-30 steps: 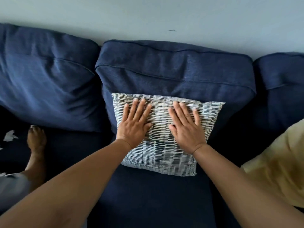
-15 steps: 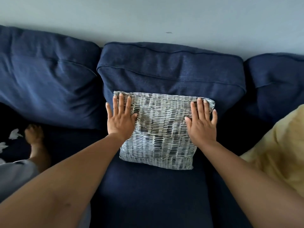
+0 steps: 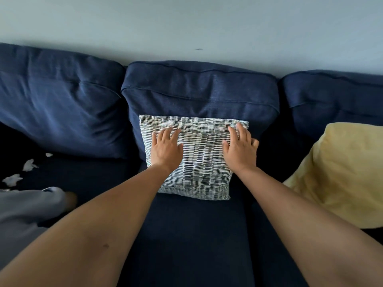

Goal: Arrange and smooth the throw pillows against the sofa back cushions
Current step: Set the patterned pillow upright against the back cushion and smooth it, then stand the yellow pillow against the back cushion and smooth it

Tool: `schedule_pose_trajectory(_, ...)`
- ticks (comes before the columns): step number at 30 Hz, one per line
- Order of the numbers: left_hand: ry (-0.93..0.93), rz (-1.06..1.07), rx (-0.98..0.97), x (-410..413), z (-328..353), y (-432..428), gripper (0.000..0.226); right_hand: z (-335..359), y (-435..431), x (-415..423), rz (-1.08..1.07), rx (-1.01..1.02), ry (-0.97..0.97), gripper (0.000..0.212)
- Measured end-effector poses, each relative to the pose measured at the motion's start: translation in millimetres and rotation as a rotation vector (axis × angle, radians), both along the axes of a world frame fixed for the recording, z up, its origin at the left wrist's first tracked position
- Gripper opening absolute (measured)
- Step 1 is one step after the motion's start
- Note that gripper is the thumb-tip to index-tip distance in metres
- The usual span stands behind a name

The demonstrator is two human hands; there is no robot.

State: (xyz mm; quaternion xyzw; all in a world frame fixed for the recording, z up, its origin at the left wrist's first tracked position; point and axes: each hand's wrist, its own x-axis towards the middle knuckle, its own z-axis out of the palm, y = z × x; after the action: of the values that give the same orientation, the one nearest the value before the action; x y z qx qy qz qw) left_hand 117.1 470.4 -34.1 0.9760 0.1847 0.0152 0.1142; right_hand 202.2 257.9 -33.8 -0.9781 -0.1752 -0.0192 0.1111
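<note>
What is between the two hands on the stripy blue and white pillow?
In the head view, only the woven blue and white pillow shows between the left hand and the right hand; both hands lie flat on it.

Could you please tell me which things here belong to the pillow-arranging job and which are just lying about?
Job: patterned pillow, middle back cushion, yellow pillow, left hand, right hand.
Lying about: white scraps, grey fabric.

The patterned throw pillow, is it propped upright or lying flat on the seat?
Propped upright: the patterned throw pillow leans against the middle back cushion, its bottom edge on the seat.
</note>
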Motion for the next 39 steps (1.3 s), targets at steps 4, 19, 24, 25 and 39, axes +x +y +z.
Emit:
schedule_pose_trajectory(4,0.021,-0.008,0.003,-3.5,7.9,-17.7,0.053,6.1,-13.0,-4.7,-0.01,0.001,0.023,0.052)
schedule_pose_trajectory(19,-0.043,-0.058,-0.117,9.5,39.5,-118.8,0.038,26.1,-111.1,-3.5,-0.012,-0.024,0.054,0.044)
schedule_pose_trajectory(24,-0.042,-0.113,-0.148,9.5,48.8,-165.4,0.036,35.8,-158.4,-8.2,-0.072,0.009,0.011,0.038)
schedule_pose_trajectory(25,-0.041,-0.137,-0.152,10.4,49.3,-175.8,0.036,38.3,-169.4,-10.2,-0.094,0.022,-0.003,0.037)
schedule_pose_trajectory(39,-0.113,-0.326,-0.319,47.4,67.1,-340.2,0.036,60.5,-346.7,-20.3,-0.334,0.114,-0.121,0.033)
